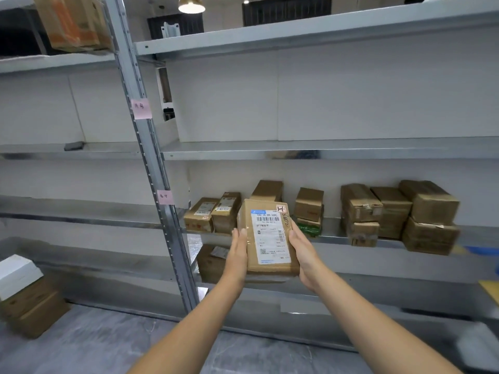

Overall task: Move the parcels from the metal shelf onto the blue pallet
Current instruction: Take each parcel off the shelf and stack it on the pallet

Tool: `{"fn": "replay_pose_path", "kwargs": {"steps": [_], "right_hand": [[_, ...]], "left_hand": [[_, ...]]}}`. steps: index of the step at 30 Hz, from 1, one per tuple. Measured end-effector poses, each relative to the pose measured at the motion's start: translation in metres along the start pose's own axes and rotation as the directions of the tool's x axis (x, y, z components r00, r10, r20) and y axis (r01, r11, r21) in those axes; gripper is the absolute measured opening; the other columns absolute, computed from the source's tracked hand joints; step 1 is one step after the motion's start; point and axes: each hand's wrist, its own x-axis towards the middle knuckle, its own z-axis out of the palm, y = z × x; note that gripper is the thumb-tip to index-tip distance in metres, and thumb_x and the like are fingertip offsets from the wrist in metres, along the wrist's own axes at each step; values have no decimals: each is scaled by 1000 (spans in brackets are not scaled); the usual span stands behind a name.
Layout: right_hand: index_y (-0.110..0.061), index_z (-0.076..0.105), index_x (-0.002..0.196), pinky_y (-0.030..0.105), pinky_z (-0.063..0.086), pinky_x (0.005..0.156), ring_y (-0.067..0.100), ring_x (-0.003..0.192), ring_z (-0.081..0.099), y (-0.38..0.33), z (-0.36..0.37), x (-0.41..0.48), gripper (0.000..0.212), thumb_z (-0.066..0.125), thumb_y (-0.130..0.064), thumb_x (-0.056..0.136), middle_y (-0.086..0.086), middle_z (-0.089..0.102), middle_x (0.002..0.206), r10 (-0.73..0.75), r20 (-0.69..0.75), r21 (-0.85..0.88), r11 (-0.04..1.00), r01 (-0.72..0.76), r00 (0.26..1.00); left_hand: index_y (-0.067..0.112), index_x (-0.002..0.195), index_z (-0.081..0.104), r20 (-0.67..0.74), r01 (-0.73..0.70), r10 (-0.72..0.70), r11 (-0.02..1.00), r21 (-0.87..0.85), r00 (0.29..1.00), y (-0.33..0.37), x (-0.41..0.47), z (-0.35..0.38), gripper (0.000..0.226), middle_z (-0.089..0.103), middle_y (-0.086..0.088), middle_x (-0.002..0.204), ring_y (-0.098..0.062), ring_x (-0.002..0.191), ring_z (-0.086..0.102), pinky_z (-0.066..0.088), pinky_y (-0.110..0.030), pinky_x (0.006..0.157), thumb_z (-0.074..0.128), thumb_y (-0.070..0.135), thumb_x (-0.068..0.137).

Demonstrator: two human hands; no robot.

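I hold a brown cardboard parcel point(267, 236) with a white shipping label between both hands, in front of the metal shelf point(337, 238). My left hand point(237, 255) grips its left side, thumb on the top face. My right hand point(303, 252) grips its right side. Several more brown parcels stand on the shelf behind: two labelled ones at the left point(213, 214), a small stack point(309, 203) in the middle, a larger group point(399, 214) at the right. The blue pallet is not in view.
A steel upright point(151, 163) with pink notes divides the shelving. One box point(213, 263) sits on the lower shelf under my left hand. Cardboard boxes with a white one on top point(24, 290) stand on the floor at the left. Another box point(73, 22) sits top left.
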Motion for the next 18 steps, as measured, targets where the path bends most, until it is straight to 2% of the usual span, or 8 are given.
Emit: {"fn": "replay_pose_path", "kwargs": {"steps": [4,8,9,11,12,13,15,18], "right_hand": [[-45,44,140,47,44,105,13,115,60,1,-15,-12,38,35,-36,104,-13,66,121,-9,-103,-62,998,2,995],[-44,43,140,43,43,106,12,119,57,-1,-36,-30,38,36,-33,104,-10,61,132,-21,-199,-95,996,2,980],[-44,43,140,40,47,102,11,117,58,-3,-43,-35,38,36,-33,104,-10,61,132,-25,-225,-103,995,2,974],[-45,43,140,26,56,80,0,103,63,-6,-60,-46,38,37,-33,104,-13,64,125,-36,-291,-119,993,1,956],[-44,43,140,18,55,69,-5,95,64,-7,-69,-53,38,37,-33,104,-15,65,121,-43,-326,-120,993,4,944],[-43,45,139,15,53,65,-8,92,64,-7,-80,-61,38,38,-33,104,-16,65,118,-52,-360,-123,992,7,932],[-44,47,138,15,51,68,-8,94,64,-6,-101,-80,37,39,-34,104,-21,67,115,-62,-425,-133,991,5,903],[-43,49,136,10,50,64,-13,88,65,-5,-133,-112,36,40,-33,104,-30,68,101,-79,-527,-145,989,2,846]], "left_hand": [[37,155,21,106,-16,17,1000,-11,994,-5,-4,12,70,57,0,142,-19,126,57,39,-50,112,36,67,94],[28,156,23,189,2,3,1000,-26,982,-8,-7,35,66,52,-2,147,-19,131,52,38,-46,115,34,58,99],[26,156,24,217,21,-12,999,-36,976,-9,-7,43,65,53,-4,146,-22,131,53,38,-48,114,34,57,100],[24,155,27,271,47,-32,998,-51,962,-15,-8,61,64,56,-7,143,-24,128,56,42,-49,111,33,57,100],[23,154,29,299,49,-31,997,-53,954,-19,-11,71,63,58,-7,141,-23,125,58,43,-48,110,33,56,101],[24,153,31,327,50,-31,998,-49,944,-22,-15,82,62,60,-6,139,-22,123,60,45,-47,108,32,56,100],[27,153,32,380,63,-48,998,-28,924,-31,-24,105,61,62,-3,136,-21,121,62,47,-45,106,32,57,101],[26,155,27,461,103,-88,995,-7,883,-46,-38,141,63,55,-6,144,-26,129,55,41,-50,111,33,56,101]]}}
